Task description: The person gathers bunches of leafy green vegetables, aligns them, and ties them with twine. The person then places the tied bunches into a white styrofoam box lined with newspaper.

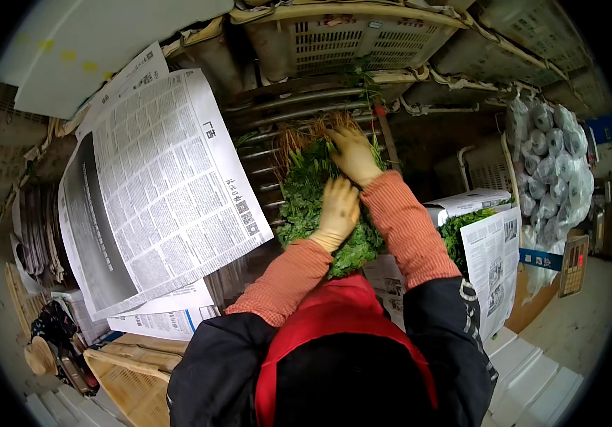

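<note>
A bunch of leafy green herbs with roots, resembling coriander [306, 197], lies on metal bars [271, 152] in front of me, its roots pointing away. My left hand [338, 211], in a pale glove, rests on the leaves with its fingers bent. Farther up, my right hand [355, 155], gloved alike, lies over the stems beside the roots, fingers slightly spread. The two hands nearly meet; whether the fingers grip any stems is hard to tell.
Large newspaper sheets [172, 192] stand at the left. Plastic crates [359, 45] line the far side. At the right are greens [463, 229] beside newspaper [493, 267], bundled clear plastic bags [551, 165] and a scale's display [574, 266]. A yellowish crate [130, 381] sits at lower left.
</note>
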The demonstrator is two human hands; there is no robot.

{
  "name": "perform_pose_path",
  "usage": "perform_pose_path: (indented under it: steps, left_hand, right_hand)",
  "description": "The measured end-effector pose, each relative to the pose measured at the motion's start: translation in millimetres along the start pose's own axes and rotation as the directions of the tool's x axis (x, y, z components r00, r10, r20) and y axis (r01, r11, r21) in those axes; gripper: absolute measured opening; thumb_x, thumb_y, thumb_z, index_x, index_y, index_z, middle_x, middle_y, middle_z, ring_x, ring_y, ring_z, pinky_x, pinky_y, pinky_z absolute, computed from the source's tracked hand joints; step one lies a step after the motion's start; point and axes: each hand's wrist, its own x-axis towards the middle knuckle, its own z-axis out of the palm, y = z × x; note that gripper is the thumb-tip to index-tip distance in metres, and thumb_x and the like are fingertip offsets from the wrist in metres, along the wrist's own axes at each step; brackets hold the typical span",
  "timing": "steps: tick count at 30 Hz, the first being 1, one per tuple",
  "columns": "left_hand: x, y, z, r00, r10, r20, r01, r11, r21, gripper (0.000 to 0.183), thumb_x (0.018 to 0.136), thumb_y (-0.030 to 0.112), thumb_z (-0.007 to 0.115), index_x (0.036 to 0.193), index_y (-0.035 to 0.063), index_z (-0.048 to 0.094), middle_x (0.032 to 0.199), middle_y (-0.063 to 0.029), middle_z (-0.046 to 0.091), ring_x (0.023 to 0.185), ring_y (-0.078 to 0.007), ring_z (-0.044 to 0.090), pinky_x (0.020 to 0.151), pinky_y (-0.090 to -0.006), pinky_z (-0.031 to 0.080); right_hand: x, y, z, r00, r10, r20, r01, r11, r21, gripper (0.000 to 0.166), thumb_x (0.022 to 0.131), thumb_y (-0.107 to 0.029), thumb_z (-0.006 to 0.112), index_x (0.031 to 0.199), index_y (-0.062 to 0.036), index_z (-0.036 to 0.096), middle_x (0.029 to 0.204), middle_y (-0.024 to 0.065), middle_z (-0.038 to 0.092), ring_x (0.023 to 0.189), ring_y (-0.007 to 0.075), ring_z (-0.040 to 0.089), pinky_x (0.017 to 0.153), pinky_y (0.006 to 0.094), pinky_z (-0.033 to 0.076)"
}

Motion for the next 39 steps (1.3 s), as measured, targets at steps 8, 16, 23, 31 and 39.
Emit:
perform_pose_path:
  steps: [8,16,23,31,39]
  left_hand:
    - [-25,12,15,0.963,0.137,0.234,-0.160,0.984,0.082,0.049,0.086,0.023,0.060,0.130,0.0059,0.049,0.136,-0.0222,0.043,0.129,-0.0398,0.037,0.108,-0.0582,0.025]
    - [-21,15,14,0.961,0.117,0.249,-0.140,0.987,0.079,0.055,0.086,0.022,0.061,0.135,0.0065,0.043,0.139,-0.0208,0.041,0.131,-0.0385,0.036,0.108,-0.0576,0.025]
    - [-4,22,0,0.999,0.008,0.041,-0.005,0.997,-0.077,0.037,0.080,0.007,0.063,0.117,0.0022,0.059,0.123,-0.0174,0.056,0.122,-0.0365,0.047,0.106,-0.0543,0.031]
    - [61,24,8,0.994,0.106,0.013,-0.103,0.982,-0.158,0.034,0.079,0.005,0.063,0.112,-0.0003,0.059,0.119,-0.0154,0.057,0.119,-0.0346,0.048,0.108,-0.0490,0.033]
    - [77,5,45,0.951,0.179,0.253,-0.184,0.983,-0.003,0.035,0.089,0.022,0.055,0.114,-0.0010,0.059,0.129,-0.0178,0.050,0.129,-0.0348,0.039,0.112,-0.0514,0.024]
  right_hand:
    - [82,53,43,0.965,0.205,-0.162,-0.157,0.951,0.267,0.029,0.074,-0.010,0.068,0.101,-0.0006,0.068,0.098,0.0200,0.067,0.094,0.0339,0.063,0.082,0.0438,0.050]
    - [33,274,-76,0.654,0.705,-0.276,-0.418,0.640,0.645,0.036,0.084,-0.019,0.066,0.113,0.0031,0.064,0.107,0.0170,0.067,0.092,0.0256,0.064,0.082,0.0338,0.048]
    - [-49,266,-40,0.813,0.470,-0.343,-0.425,0.883,0.202,0.039,0.083,-0.016,0.066,0.118,0.0006,0.061,0.115,0.0221,0.063,0.107,0.0340,0.062,0.091,0.0382,0.049]
    - [-23,149,4,0.876,0.481,0.039,-0.470,0.833,0.291,0.031,0.082,-0.027,0.066,0.100,-0.0027,0.069,0.093,0.0170,0.069,0.085,0.0345,0.065,0.073,0.0403,0.051]
    - [-4,140,17,0.857,0.514,-0.037,-0.459,0.795,0.396,0.025,0.079,-0.019,0.070,0.096,-0.0011,0.067,0.094,0.0177,0.068,0.087,0.0326,0.065,0.076,0.0411,0.051]
